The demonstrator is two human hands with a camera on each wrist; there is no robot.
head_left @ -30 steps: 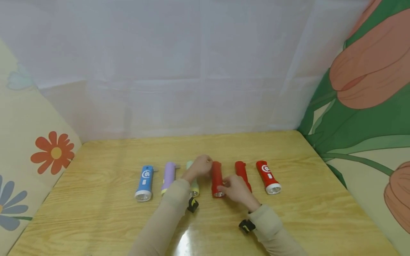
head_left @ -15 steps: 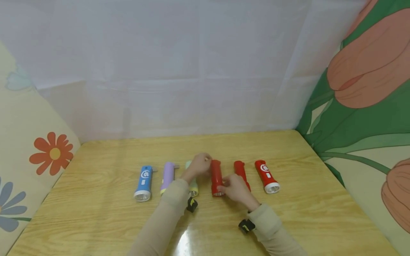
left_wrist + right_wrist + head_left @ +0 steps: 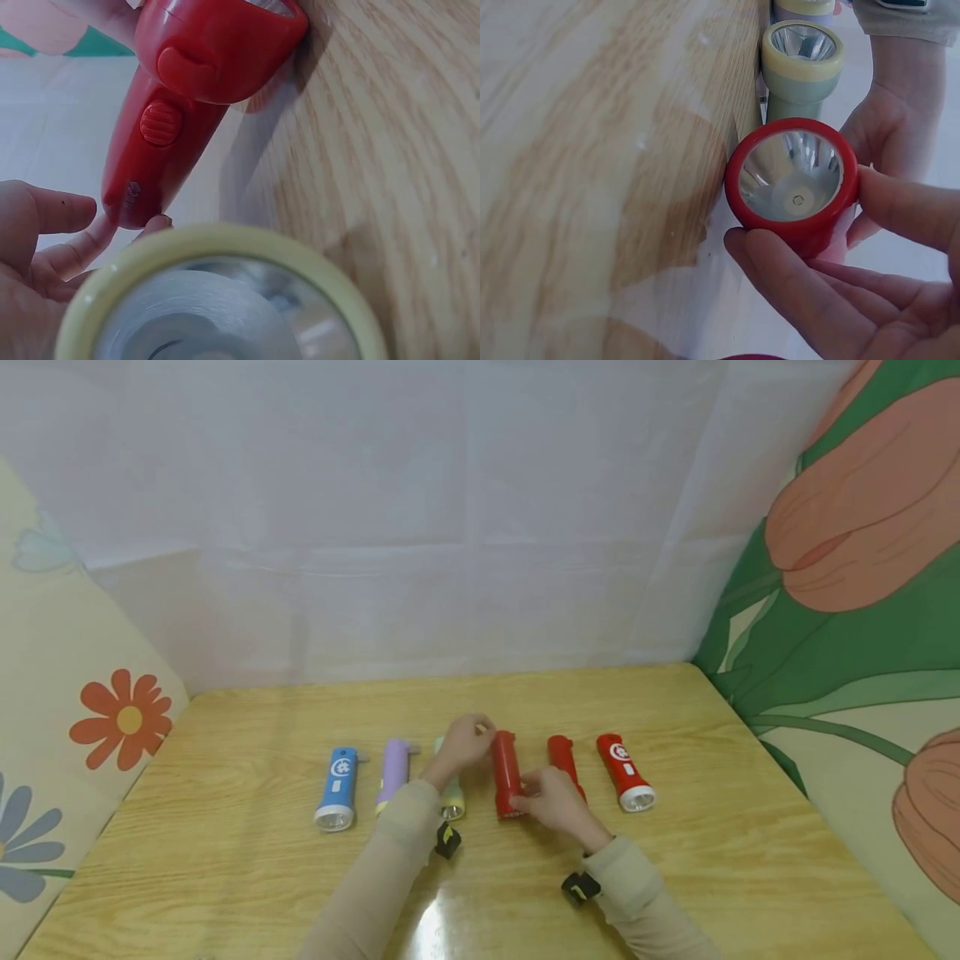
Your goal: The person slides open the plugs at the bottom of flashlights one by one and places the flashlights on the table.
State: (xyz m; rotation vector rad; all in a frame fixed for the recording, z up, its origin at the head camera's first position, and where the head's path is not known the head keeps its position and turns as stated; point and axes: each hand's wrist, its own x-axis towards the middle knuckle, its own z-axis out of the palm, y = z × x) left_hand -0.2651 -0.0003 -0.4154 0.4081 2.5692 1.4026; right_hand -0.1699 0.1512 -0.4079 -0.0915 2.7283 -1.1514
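Observation:
A red flashlight [image 3: 506, 768] lies between my two hands, pointing its lens end toward me. At its lens end my right hand [image 3: 555, 802] pinches the rim between thumb and fingers, as the right wrist view shows around the red-rimmed head [image 3: 742, 214]. My left hand [image 3: 465, 743] holds the tail end; in the left wrist view its fingers [image 3: 71, 255] curl around the tip of the red body [image 3: 169, 150]. The tail appears slightly raised off the wooden table [image 3: 697, 868]. Under my left wrist sits a pale green flashlight [image 3: 452, 802] with a yellow rim, partly hidden.
To the left lie a purple flashlight [image 3: 394, 768] and a blue one [image 3: 341, 785] with a white rim. Rightward are a second red flashlight [image 3: 562, 756], partly behind my right hand, and a red one with a white rim [image 3: 622, 777]. A white cloth [image 3: 375, 568] hangs behind.
The tail of the red flashlight has risen a little with my left hand, and its lens shows less in the head view. The other flashlights stay in place.

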